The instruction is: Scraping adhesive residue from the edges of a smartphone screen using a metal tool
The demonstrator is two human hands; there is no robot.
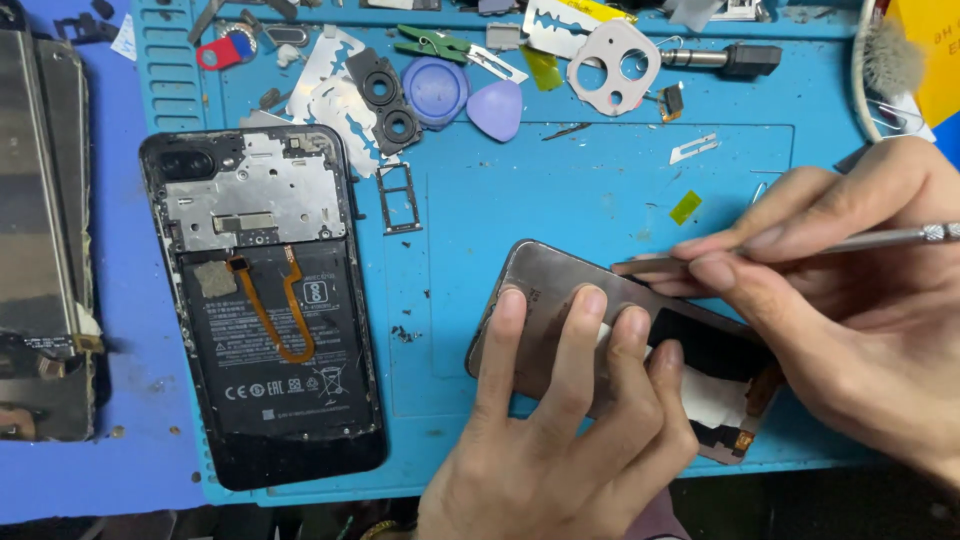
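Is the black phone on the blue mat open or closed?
Open. The phone lies with no back cover: its battery, orange cable and metal plate show.

The right hand is cut off by the right edge, as is its metal tool. Left-hand fingers hide part of the back cover.
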